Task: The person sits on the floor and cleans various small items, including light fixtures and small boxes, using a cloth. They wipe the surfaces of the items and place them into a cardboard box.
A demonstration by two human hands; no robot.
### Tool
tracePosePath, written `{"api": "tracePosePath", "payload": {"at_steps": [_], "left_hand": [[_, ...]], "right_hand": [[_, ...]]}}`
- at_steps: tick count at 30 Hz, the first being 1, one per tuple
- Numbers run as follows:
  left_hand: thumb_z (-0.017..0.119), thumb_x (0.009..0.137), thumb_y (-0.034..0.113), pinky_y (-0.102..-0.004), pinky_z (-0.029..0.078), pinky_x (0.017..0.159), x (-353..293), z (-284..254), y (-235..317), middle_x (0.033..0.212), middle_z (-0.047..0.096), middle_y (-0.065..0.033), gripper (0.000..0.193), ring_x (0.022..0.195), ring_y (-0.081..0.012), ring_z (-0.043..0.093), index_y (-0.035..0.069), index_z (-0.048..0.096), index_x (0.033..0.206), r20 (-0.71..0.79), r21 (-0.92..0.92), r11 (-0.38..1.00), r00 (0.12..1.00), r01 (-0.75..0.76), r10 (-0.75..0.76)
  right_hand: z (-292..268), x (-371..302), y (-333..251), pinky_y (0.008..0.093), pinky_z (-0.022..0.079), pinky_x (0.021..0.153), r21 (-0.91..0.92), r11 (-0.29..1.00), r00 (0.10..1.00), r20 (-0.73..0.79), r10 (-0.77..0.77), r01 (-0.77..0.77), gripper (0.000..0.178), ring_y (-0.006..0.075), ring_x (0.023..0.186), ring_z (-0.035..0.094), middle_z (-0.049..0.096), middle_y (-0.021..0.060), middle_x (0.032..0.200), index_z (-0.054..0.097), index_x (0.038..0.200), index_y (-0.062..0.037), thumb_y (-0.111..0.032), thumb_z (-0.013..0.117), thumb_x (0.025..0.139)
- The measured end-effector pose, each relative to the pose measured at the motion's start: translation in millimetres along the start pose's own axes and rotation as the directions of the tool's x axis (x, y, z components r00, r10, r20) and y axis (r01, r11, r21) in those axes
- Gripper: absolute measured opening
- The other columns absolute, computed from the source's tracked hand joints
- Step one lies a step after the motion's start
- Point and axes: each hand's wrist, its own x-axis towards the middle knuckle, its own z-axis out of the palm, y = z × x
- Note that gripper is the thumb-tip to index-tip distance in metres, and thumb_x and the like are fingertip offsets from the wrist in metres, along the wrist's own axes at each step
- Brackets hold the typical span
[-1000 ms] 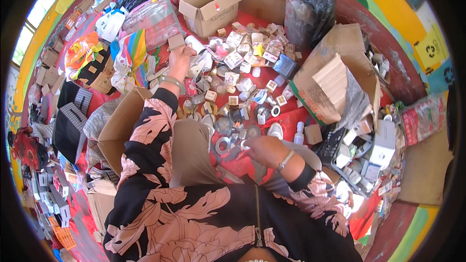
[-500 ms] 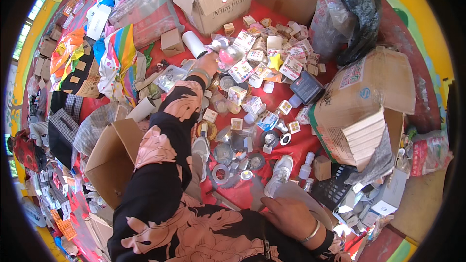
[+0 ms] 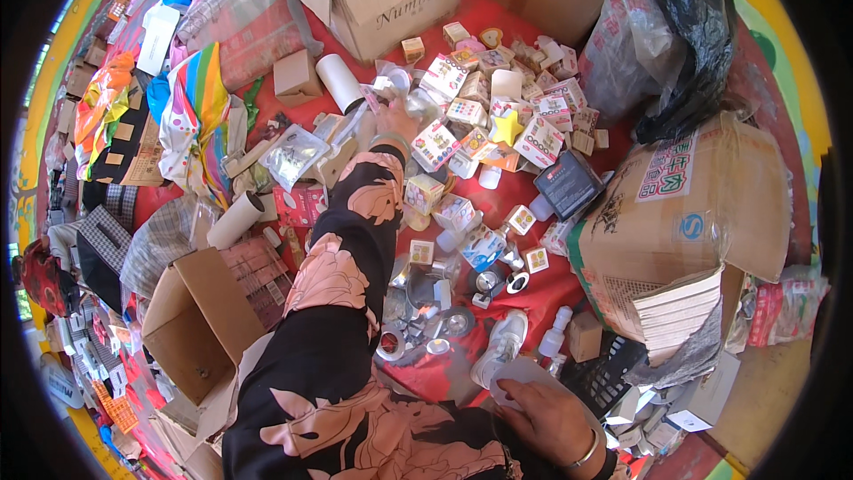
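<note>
My left hand (image 3: 395, 121) reaches far into a spread of small goods, its fingers bent down among clear plastic pieces (image 3: 428, 107); what they grip is hidden. A white cardboard tube (image 3: 340, 83) lies just left of it. To its right is a heap of small printed boxes (image 3: 447, 77), with a yellow star (image 3: 507, 128) on top. Low in the view, my right hand (image 3: 549, 418) is closed on the edge of a pale, translucent curved piece (image 3: 524, 376). Glass-like discs and metal-rimmed parts (image 3: 449, 322) lie between my arms, near my shoe (image 3: 503, 348).
An open carton (image 3: 400, 13) stands at the back, a large torn carton (image 3: 684, 222) at the right. A smaller open box (image 3: 191, 320) sits beside my left sleeve. Black plastic bags (image 3: 689, 44) hang over the far right. Striped bags (image 3: 204, 116) and wrapped goods crowd the left.
The view has shifted. My left hand has moved slightly right and down, and the pink round thing beside it no longer shows. My right fingers now curl over the pale piece, which has moved lower.
</note>
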Motion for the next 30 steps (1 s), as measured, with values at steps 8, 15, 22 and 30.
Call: {"api": "tracePosePath", "payload": {"at_steps": [8, 15, 22, 30], "left_hand": [[0.07, 0.067, 0.03, -0.0407, 0.043, 0.089, -49.9, 10.4, -21.7, 0.108, 0.053, -0.022, 0.055, 0.104, -0.0375, 0.052, 0.004, 0.047, 0.111, 0.043, -0.133, 0.989, 0.996, -0.066, 0.072], [0.065, 0.075, 0.02, -0.047, 0.041, 0.091, -117.1, -45.3, -37.1, 0.115, 0.055, -0.0087, 0.051, 0.107, -0.0272, 0.051, 0.008, 0.046, 0.121, 0.495, -0.868, 0.16, 0.844, 0.47, 0.208], [0.064, 0.077, 0.034, -0.0481, 0.034, 0.1, -255.2, -187.4, 61.9, 0.124, 0.052, -0.0121, 0.059, 0.114, -0.03, 0.048, 0.004, 0.044, 0.124, 0.144, -0.73, -0.416, 0.718, 0.542, 0.681], [0.063, 0.08, 0.029, -0.0473, 0.036, 0.099, -384.7, -259.1, 57.7, 0.124, 0.051, -0.0135, 0.058, 0.115, -0.0309, 0.048, 0.001, 0.042, 0.126, 0.035, -0.782, -0.402, 0.678, 0.476, 0.734]], "right_hand": [[15.4, -24.7, -2.3, 0.0359, 0.049, 0.056, -0.075, 0.994, 0.996, -0.041, -0.082, 0.078, 0.035, 0.0258, 0.071, 0.06, 0.06, 0.0082, 0.078, 0.053, 0.112, -0.0109, -0.023, 0.061, 0.08], [41.7, -60.3, -18.3, 0.0313, 0.048, 0.06, 0.319, 0.944, 0.964, -0.265, 0.01, 0.078, 0.026, 0.0225, 0.067, 0.061, 0.064, 0.0084, 0.078, 0.058, 0.104, -0.0044, -0.023, 0.057, 0.086], [40.9, -99.8, -20.0, 0.0343, 0.053, 0.067, 0.93, 0.025, 0.901, -0.362, 0.238, 0.367, 0.026, 0.0206, 0.079, 0.061, 0.061, 0.0101, 0.093, 0.055, 0.106, 0.0009, -0.018, 0.052, 0.089], [38.0, -117.9, -32.5, 0.0342, 0.051, 0.076, 0.751, -0.093, 0.75, -0.628, 0.208, 0.654, 0.022, 0.02, 0.087, 0.061, 0.061, 0.0098, 0.1, 0.054, 0.108, -0.0002, -0.002, 0.047, 0.086]]}}
